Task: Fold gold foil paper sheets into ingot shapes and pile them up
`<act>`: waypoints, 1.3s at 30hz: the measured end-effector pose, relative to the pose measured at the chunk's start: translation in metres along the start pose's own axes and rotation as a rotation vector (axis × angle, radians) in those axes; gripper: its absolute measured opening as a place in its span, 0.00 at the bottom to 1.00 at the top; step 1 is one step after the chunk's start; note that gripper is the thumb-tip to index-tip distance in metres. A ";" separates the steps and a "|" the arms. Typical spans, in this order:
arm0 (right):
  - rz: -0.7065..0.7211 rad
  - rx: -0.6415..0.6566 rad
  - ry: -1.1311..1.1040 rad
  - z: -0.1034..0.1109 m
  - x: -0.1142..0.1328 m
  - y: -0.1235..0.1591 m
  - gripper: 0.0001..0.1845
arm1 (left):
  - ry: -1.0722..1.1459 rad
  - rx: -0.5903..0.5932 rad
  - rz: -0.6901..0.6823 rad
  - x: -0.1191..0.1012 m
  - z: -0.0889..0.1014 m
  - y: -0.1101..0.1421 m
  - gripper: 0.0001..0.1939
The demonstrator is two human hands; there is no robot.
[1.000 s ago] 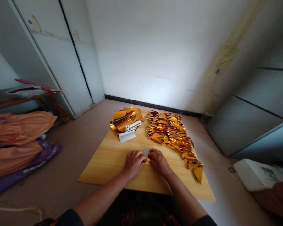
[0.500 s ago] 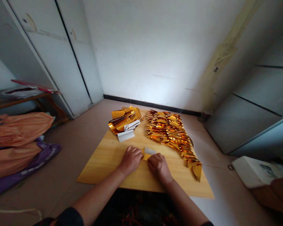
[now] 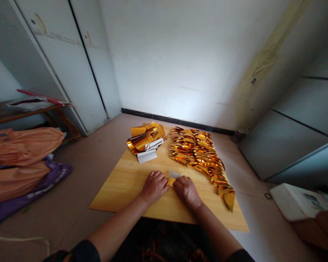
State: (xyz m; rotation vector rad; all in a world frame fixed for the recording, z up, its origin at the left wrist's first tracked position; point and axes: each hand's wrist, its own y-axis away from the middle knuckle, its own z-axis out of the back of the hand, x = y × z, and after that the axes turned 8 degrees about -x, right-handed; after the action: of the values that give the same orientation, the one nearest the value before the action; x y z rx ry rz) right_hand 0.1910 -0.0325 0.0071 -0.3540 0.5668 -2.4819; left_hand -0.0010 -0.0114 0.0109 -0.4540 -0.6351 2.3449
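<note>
Head view: hands (image 3: 154,186) gripping gold paper (image 3: 170,181), pale strip (image 3: 174,174) running left-right.

The left hand (image 3: 153,185) and right hand (image 3: 187,190) are bare. Black sleeves (image 3: 86,251) at seven and five o'clock; dark clothes (image 3: 158,242) (reddish bits too) at six.

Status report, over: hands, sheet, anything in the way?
Left hand, right hand: both on small sheet. Sheet shows gold and pale grey. Folded gold pieces at right, apart from both hands.

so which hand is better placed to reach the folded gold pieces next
Probably the right hand: the folded gold pieces lie on its side of the board, while the left hand sits farther from them.
</note>
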 end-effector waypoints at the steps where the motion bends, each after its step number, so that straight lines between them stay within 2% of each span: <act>1: 0.009 0.000 0.015 0.000 0.001 0.000 0.11 | -0.003 -0.001 -0.002 0.000 0.000 0.000 0.06; 8: 0.018 0.012 0.064 -0.002 0.002 -0.004 0.10 | -0.038 0.021 0.001 -0.001 0.000 -0.002 0.09; 12: -0.059 0.017 -0.064 -0.001 -0.005 -0.006 0.09 | -0.037 -0.001 0.018 -0.004 -0.001 -0.004 0.09; 16: -0.040 0.029 -0.185 0.003 -0.012 -0.003 0.04 | -0.036 -0.015 0.021 -0.004 -0.001 -0.005 0.09; 24: 0.022 0.024 -0.039 -0.002 -0.010 -0.005 0.11 | -0.050 0.040 0.026 -0.006 0.006 -0.006 0.07; 31: -0.068 0.037 -0.104 -0.001 -0.013 -0.011 0.12 | -0.069 0.028 0.011 -0.006 0.004 -0.004 0.07; 36: -0.039 0.023 -0.093 0.003 -0.009 -0.011 0.06 | -0.095 0.019 -0.007 -0.005 0.001 -0.003 0.07; 39: 0.014 -0.013 -0.010 0.000 -0.003 -0.011 0.07 | -0.107 -0.018 -0.021 -0.004 -0.003 -0.002 0.08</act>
State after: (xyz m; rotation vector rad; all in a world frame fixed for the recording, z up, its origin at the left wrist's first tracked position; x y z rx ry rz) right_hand 0.1886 -0.0222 0.0117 -0.3658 0.5802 -2.4626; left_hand 0.0042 -0.0122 0.0103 -0.3295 -0.7087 2.3571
